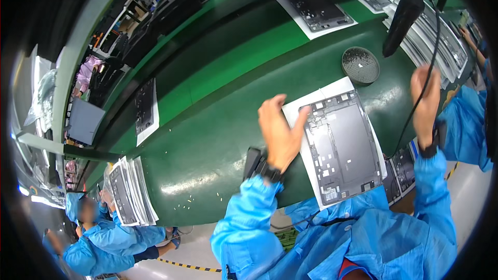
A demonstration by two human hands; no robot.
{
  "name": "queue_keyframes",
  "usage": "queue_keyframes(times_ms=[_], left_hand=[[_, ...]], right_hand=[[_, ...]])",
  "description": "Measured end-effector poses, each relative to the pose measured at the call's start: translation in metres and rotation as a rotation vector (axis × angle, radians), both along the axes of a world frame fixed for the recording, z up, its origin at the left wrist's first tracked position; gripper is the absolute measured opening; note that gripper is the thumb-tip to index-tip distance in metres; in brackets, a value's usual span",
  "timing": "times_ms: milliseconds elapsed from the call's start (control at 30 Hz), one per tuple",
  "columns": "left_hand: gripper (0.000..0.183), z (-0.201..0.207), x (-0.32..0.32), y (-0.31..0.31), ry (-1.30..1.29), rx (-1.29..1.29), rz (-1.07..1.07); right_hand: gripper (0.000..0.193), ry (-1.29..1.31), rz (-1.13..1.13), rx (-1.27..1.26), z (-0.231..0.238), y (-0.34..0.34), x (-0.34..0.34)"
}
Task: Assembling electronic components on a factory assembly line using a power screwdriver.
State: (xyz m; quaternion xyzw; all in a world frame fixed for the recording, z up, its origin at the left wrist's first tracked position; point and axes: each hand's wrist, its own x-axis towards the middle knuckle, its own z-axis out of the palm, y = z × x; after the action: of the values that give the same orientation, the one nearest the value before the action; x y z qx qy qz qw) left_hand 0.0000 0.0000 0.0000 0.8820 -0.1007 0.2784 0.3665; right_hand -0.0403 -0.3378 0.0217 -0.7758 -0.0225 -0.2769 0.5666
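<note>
Green workbench [207, 161] under factory light: an opened tablet-like panel [346, 150] lies between my two hands

On the bench directly before me, my left hand [280, 132] is nearer the panel. It is open, fingers spread and thumb apart, with the thumb tip over the panel's far left corner; I cannot tell whether it touches. The panel lies to the right of this hand and toward my body.

From my right hand [426, 98], raised and well apart, the panel lies to the left and closer to me. Those fingers look loosely curled, and a black cable [437, 36] passes across them; I cannot tell whether they grip it.

The panel rests flat on a white sheet [338, 88], inner parts facing up. Its long axis runs away from me, the far end leaning slightly left and the near end by my lap. Small components crowd its far edge and left side.

Beyond the far right corner sits a round dish [364, 81]. Farther right hangs a dark handheld tool [403, 21], beside a stack of similar panels on sheets [441, 46].
</note>
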Motion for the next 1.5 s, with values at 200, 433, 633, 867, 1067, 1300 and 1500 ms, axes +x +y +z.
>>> queue_keyframes(times_ms=[200, 433, 633, 867, 1067, 1300, 1500], left_hand=[[0.033, 0.007, -0.118, -0.011, 0.190, 0.248, 0.104], [0.010, -0.008, -0.112, -0.019, 0.289, -0.066, 0.043], [0.058, -0.002, -0.074, 0.020, 0.525, -0.740, -0.172], [0.060, 0.019, 0.093, 0.162, 0.426, -0.601, 0.136], [0.068, -0.005, 0.214, 0.247, 0.353, -0.573, 0.208], [0.023, 0.031, 0.227, 0.127, -0.119, 0.174, 0.157], [0.038, 0.015, 0.211, -0.023, 0.848, -0.780, -0.378]], right_hand=[[0.046, 0.281, 0.375, -0.541, 0.000, 0.020, -0.061], [0.042, 0.339, 0.398, -0.489, -0.012, 0.030, -0.040], [0.028, 0.163, 0.553, -0.526, 0.009, 0.068, 0.001], [0.015, -0.271, 0.087, -0.858, 0.042, 0.031, 0.144], [0.023, -0.004, 0.384, -1.012, 0.022, 0.032, 0.252], [0.028, 0.074, 0.585, -1.402, 0.036, 0.041, 0.279], [0.018, 0.031, 0.630, -1.501, 0.041, 0.060, 0.284]])
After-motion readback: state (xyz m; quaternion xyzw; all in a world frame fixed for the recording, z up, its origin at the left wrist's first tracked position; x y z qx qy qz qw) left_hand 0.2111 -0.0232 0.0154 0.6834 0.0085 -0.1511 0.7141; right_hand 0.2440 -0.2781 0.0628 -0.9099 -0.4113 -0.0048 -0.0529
